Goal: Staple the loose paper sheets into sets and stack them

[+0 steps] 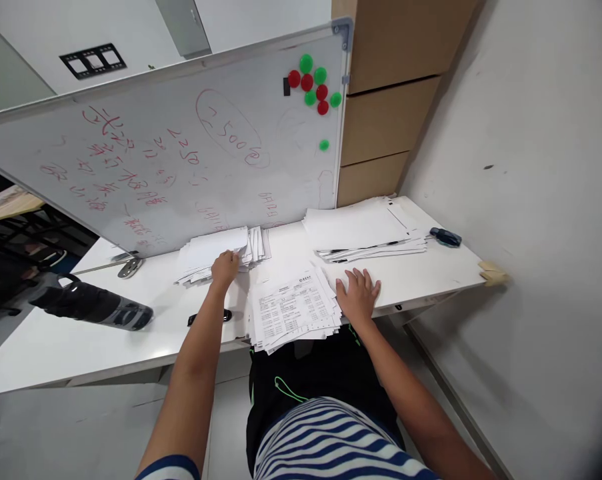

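My left hand (225, 269) is at the near right edge of a loose pile of white paper (211, 248) on the left of the desk. Its fingers are bent and closed on the edge of a paper sheet whose corner curls up. My right hand (359, 294) lies on the desk with fingers spread, holding nothing, just right of a stack of printed sheets (293, 303). That stack overhangs the front edge of the desk, close to my body, and its sheets are unevenly fanned.
A whiteboard (261, 133) with red writing and round magnets stands behind the desk (415, 277). Another paper pile (361, 227) lies back right, near a dark blue object (445, 237). At left are a dark bottle (101, 303) and a mouse (130, 267). Cardboard boxes (381, 127) rise behind.
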Action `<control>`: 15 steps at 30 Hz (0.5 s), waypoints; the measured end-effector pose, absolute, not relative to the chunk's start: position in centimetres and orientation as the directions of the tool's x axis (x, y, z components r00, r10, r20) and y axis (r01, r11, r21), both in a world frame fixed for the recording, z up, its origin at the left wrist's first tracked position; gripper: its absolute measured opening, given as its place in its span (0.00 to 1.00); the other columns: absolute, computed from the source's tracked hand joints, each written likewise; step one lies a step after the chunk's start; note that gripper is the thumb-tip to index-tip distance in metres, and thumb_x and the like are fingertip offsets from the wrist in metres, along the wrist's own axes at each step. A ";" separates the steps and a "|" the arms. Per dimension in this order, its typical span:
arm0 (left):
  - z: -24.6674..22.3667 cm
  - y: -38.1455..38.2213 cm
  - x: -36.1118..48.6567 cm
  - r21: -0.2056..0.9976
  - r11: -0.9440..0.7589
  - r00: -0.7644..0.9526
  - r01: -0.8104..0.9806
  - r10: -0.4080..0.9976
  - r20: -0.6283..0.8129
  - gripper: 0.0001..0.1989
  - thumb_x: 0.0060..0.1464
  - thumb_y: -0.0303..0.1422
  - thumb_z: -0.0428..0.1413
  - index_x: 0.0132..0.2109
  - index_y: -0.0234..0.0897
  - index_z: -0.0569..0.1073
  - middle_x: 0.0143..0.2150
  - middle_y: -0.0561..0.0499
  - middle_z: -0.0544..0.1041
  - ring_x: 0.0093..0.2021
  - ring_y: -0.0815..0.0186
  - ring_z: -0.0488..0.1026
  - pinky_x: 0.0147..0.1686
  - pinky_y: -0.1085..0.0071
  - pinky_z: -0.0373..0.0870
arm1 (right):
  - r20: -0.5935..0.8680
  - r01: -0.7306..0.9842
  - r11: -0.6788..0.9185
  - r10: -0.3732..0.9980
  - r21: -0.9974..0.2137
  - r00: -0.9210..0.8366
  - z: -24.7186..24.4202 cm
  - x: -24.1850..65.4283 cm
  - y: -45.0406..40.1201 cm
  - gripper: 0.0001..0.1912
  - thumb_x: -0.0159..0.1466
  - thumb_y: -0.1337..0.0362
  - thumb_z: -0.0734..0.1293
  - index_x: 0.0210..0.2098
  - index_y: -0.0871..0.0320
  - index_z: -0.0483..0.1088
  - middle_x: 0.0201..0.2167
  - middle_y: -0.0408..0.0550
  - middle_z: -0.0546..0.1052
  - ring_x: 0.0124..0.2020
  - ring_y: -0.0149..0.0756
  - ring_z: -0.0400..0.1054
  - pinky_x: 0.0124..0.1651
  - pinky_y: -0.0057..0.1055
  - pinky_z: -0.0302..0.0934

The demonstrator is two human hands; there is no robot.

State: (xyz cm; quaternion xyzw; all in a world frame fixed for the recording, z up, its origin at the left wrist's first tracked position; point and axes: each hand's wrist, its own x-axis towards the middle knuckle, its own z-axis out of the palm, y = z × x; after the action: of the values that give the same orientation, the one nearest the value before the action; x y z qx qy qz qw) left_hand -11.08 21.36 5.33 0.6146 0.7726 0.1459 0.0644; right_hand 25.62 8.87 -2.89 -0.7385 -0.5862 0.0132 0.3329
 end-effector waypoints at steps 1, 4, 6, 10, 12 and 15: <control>5.3 21.4 -11.2 0.308 0.206 -0.242 0.929 0.967 0.083 0.22 0.65 0.44 0.40 0.48 0.37 0.74 0.52 0.37 0.75 0.51 0.52 0.71 0.43 0.63 0.63 | 0.372 0.857 -0.091 0.874 -0.507 0.312 -2.9 25.6 8.9 0.23 0.69 0.54 0.56 0.54 0.61 0.69 0.60 0.60 0.69 0.68 0.55 0.49 0.66 0.66 0.33; 5.1 21.3 -11.6 0.332 0.230 -0.275 0.915 0.957 0.095 0.20 0.65 0.42 0.40 0.44 0.38 0.73 0.46 0.39 0.77 0.46 0.54 0.72 0.40 0.64 0.61 | 0.374 0.857 -0.087 0.874 -0.508 0.310 -2.9 25.7 8.9 0.22 0.68 0.55 0.56 0.53 0.61 0.70 0.60 0.60 0.69 0.68 0.56 0.49 0.66 0.66 0.33; 5.2 21.1 -11.9 0.354 0.244 -0.300 0.903 0.947 0.111 0.19 0.64 0.41 0.41 0.39 0.38 0.73 0.40 0.41 0.77 0.42 0.56 0.72 0.37 0.66 0.60 | 0.374 0.857 -0.086 0.874 -0.507 0.309 -2.9 25.7 8.9 0.22 0.68 0.54 0.56 0.53 0.60 0.70 0.60 0.60 0.69 0.68 0.56 0.49 0.66 0.66 0.33; 5.7 20.2 -12.5 0.418 0.271 -0.362 0.867 0.919 0.155 0.19 0.62 0.43 0.43 0.29 0.39 0.68 0.28 0.48 0.72 0.32 0.62 0.67 0.31 0.68 0.57 | 0.383 0.859 -0.082 0.871 -0.505 0.309 -2.9 25.7 8.9 0.22 0.68 0.54 0.56 0.53 0.60 0.70 0.60 0.60 0.70 0.68 0.56 0.50 0.66 0.66 0.34; 6.0 19.7 -12.7 0.448 0.280 -0.390 0.849 0.904 0.175 0.20 0.61 0.45 0.44 0.26 0.40 0.65 0.24 0.51 0.68 0.28 0.65 0.64 0.29 0.69 0.56 | 0.391 0.860 -0.077 0.868 -0.505 0.307 -2.9 25.6 8.9 0.22 0.68 0.54 0.56 0.53 0.60 0.70 0.59 0.60 0.70 0.68 0.56 0.50 0.66 0.66 0.34; 6.6 18.7 -12.3 0.535 0.266 -0.427 0.802 0.882 0.200 0.21 0.59 0.48 0.48 0.24 0.40 0.64 0.21 0.53 0.65 0.26 0.67 0.61 0.28 0.70 0.56 | 0.395 0.859 -0.071 0.867 -0.507 0.304 -3.0 25.6 8.8 0.22 0.68 0.55 0.56 0.52 0.60 0.70 0.59 0.60 0.70 0.67 0.56 0.50 0.66 0.66 0.34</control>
State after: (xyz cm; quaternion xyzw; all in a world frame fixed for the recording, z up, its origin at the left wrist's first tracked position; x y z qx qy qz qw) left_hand -12.35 18.70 6.58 0.5310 0.7927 0.2913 0.0690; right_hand 25.61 8.84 -3.00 -0.7317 -0.5897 0.0055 0.3417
